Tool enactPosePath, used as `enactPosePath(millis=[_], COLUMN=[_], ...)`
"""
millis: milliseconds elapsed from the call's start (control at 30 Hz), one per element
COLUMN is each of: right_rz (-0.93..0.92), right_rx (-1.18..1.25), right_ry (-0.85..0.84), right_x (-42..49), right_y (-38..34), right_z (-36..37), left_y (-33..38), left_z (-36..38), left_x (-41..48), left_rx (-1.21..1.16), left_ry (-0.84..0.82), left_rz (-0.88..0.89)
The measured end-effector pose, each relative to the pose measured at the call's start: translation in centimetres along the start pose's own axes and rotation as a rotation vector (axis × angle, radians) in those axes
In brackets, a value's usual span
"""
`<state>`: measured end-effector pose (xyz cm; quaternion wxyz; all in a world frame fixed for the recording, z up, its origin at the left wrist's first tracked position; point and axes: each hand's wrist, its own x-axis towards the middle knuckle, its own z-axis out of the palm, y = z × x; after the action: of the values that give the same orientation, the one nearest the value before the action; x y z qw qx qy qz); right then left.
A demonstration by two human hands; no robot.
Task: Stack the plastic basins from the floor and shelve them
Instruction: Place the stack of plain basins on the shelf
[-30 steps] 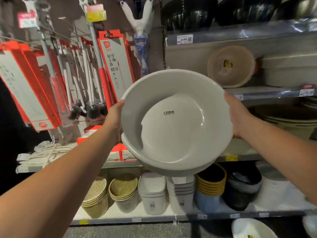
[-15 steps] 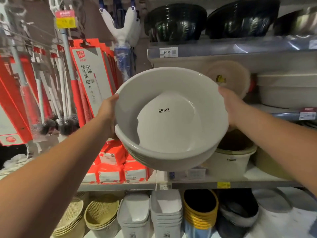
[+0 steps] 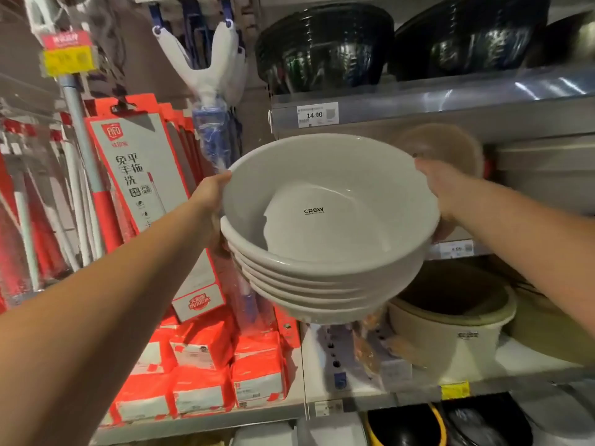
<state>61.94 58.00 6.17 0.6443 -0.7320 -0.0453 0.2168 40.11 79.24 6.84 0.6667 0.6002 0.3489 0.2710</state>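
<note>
Both hands, left [image 3: 211, 201] and right [image 3: 434, 188], grasp opposite rims of nested white basins [image 3: 325, 239], already stacked, held mid-air before a shelf [image 3: 450, 104]; shelving remains.

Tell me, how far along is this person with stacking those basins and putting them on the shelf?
Stacking looks done: several grey basins sit nested in one stack. In hand: the left hand and right hand grip opposite rims, holding the stack in the air in front of the shelf. Left: setting it down, since it rests on nothing yet. Whether more basins remain on the floor is out of view.
</note>
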Motion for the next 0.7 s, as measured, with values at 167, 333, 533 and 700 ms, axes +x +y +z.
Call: enactPosePath(millis=[167, 333, 533, 700], right_rz=[0.004, 0.016, -0.096, -0.229], right_rx=[-0.054, -0.054, 0.058, 0.105], right_ry=[0.04, 0.001, -0.01, -0.012], right_x=[2.1, 4.9, 9.5, 13.3], right_y=[-2.2, -3.4, -5.5, -6.1], right_z=[0.3, -0.2, -0.7, -0.6], left_y=[1.4, 2.6, 2.7, 2.5], left_z=[1.1, 3.5, 5.5, 7.3], left_x=[3.1, 6.1, 9.4, 12.2], left_rx=[-0.005, -0.014, -0.049, -0.193], left_ry=[-0.055, 0.01, 0.041, -0.067], left_rz=[0.018, 0.226, 0.214, 0.167])
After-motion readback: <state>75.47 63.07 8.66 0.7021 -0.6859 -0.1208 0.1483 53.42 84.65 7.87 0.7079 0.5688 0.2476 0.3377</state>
